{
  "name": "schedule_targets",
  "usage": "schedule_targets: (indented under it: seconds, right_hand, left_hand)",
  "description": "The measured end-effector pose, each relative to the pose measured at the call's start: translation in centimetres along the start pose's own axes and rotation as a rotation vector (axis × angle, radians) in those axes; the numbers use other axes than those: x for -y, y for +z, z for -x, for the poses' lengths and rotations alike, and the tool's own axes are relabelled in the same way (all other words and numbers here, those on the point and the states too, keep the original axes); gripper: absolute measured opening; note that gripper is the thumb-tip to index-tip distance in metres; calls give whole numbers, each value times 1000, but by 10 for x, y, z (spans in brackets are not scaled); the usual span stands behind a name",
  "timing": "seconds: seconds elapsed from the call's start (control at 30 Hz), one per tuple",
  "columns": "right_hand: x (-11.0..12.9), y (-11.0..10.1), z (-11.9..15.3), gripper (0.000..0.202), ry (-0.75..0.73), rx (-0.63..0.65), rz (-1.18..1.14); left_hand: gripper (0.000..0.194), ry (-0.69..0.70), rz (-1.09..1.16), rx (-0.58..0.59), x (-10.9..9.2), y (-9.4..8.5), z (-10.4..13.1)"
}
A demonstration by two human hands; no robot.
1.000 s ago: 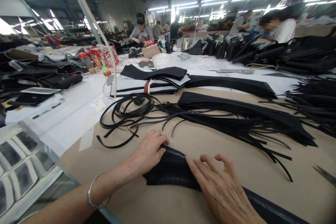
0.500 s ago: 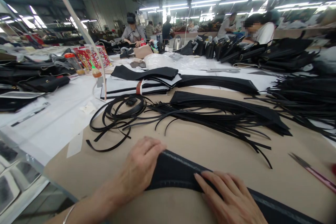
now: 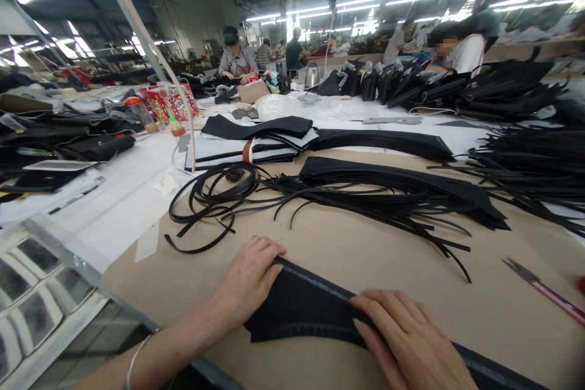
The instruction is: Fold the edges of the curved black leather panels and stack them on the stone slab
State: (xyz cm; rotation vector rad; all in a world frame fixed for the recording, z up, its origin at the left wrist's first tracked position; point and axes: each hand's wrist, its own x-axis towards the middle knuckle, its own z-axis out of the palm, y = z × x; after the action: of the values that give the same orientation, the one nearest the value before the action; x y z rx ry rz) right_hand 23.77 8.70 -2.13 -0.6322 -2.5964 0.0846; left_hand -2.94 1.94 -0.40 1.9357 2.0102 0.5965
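Note:
A long curved black panel, leather-like with a pale strip along its upper edge, lies on the tan board in front of me. At its upper left corner my left hand pinches the edge between thumb and fingers. Farther right along that same edge, my right hand grips it, fingers over the far side and thumb on the near face. The panel continues to the lower right past my right hand, which covers part of it.
Black straps and a stack of black curved pieces lie beyond my hands on the tan board. Pink-handled scissors rest at right. A pale pole rises at left. A person sits across the table.
The view has shifted slightly, so surroundings appear farther right. My left hand now has its thumb on the panel's face, and more of the panel's lower left corner shows.

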Motion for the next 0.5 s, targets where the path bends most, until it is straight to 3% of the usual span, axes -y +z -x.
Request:
schedule_targets:
  seconds: [0.2,0.5]
  right_hand:
    - [32,30,-66,16,233,234,-117]
    - [37,40,-87,9,327,364,-54]
  left_hand:
    - [22,26,-106,82,17,-5,-25]
    - [21,70,-110,165,17,-10,-31]
